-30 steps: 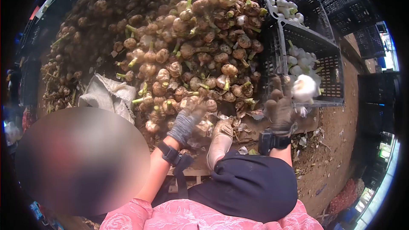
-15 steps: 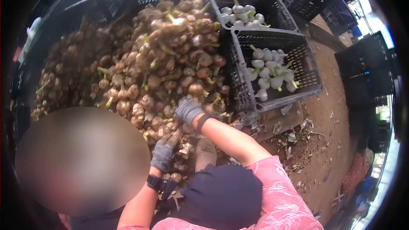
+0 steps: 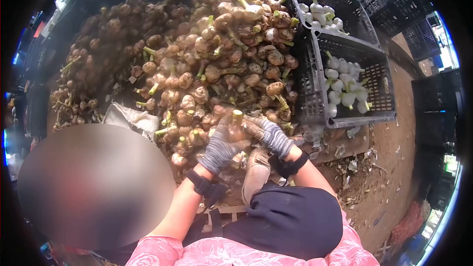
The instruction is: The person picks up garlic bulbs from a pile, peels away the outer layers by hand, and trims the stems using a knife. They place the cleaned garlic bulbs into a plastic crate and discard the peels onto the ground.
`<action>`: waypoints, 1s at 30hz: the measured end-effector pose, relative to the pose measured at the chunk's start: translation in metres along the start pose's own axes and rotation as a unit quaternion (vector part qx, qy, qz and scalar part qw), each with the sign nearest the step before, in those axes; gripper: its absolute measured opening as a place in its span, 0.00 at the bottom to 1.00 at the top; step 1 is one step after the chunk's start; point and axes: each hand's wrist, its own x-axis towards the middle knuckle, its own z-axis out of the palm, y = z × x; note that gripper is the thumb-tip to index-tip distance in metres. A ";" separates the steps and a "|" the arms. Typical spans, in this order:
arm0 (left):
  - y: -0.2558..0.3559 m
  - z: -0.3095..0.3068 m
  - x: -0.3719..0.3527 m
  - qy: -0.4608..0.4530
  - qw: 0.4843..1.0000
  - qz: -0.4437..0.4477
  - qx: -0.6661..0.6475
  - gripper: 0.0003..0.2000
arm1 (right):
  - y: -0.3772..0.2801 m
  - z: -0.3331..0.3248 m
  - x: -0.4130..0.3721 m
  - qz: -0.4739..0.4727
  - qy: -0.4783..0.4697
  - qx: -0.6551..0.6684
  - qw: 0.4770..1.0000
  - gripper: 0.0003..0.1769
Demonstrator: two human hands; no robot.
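Note:
My left hand (image 3: 219, 145), in a grey knitted glove, is closed around a garlic bulb (image 3: 237, 117) whose cut green stem points up. From the other side my right hand (image 3: 275, 137), gloved alike, has its fingers closed against the same bulb. Most of the bulb is hidden by the fingers. Both hands are at the near edge of a large heap of brown, unpeeled garlic bulbs (image 3: 217, 69). Below them is a shoe (image 3: 255, 172).
Right of the heap, a black crate (image 3: 362, 119) holds several clean white garlic bulbs (image 3: 347, 81). Another crate (image 3: 357, 7) behind it holds more. Peelings (image 3: 352, 165) litter the ground. A pale cloth (image 3: 130, 118) lies at left, beside a blurred area.
My hands, apart among the bulbs before, have come together around one garlic bulb. The view has shifted, so the heap and crates appear farther right.

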 end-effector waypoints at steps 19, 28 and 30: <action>0.028 -0.004 -0.014 0.003 0.966 -0.057 0.252 0.32 | -0.054 -0.011 -0.010 0.003 -0.071 0.184 0.980 0.14; 0.042 -0.020 -0.012 -0.034 0.994 -0.079 -0.063 0.36 | -0.036 -0.016 -0.011 -0.039 -0.078 0.325 0.942 0.09; 0.046 -0.018 -0.013 0.005 0.994 -0.051 0.096 0.32 | -0.058 -0.012 -0.015 0.066 -0.025 0.389 0.919 0.18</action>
